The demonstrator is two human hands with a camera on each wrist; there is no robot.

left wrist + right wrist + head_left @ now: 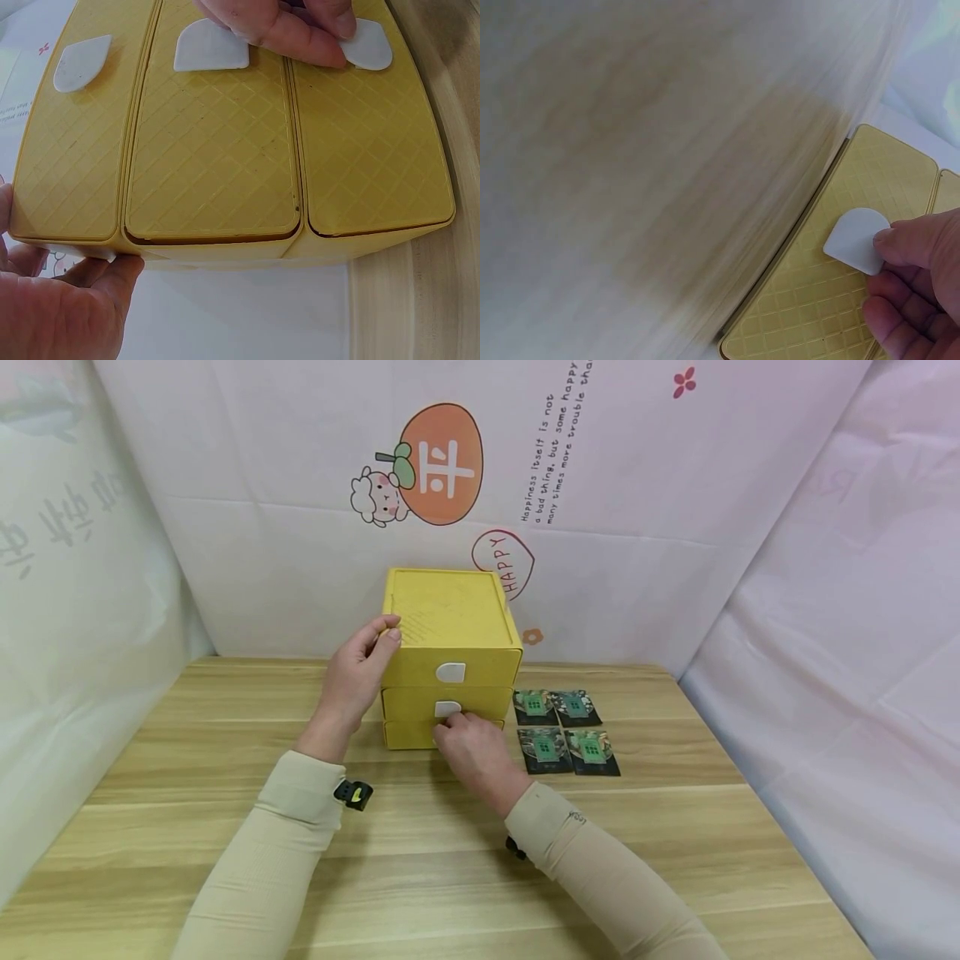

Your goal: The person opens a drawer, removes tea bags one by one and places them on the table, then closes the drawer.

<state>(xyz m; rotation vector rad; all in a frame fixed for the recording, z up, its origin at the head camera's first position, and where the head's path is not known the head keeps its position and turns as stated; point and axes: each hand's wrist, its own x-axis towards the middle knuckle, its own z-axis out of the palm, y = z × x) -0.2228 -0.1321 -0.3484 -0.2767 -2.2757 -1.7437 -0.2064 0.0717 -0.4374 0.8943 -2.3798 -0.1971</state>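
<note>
A yellow three-drawer cabinet (450, 610) with a white pull tab on each drawer stands on the table, its drawers closed or nearly so. My left hand (354, 677) holds the cabinet's upper left front edge, with fingers (118, 281) against its side. In front of the lower drawers, my right hand (480, 756) pinches the bottom drawer's white pull tab (857, 240); its thumb lies on the tab. The middle tab (447, 708) is just above that hand. The right hand covers the bottom tab in the head view.
Several dark square packets with green labels, one of them a green-labelled packet (592, 750), lie right of the cabinet on the wood-grain table (420, 877). A white printed cloth (300, 585) hangs close behind the cabinet. More cloth lines both sides.
</note>
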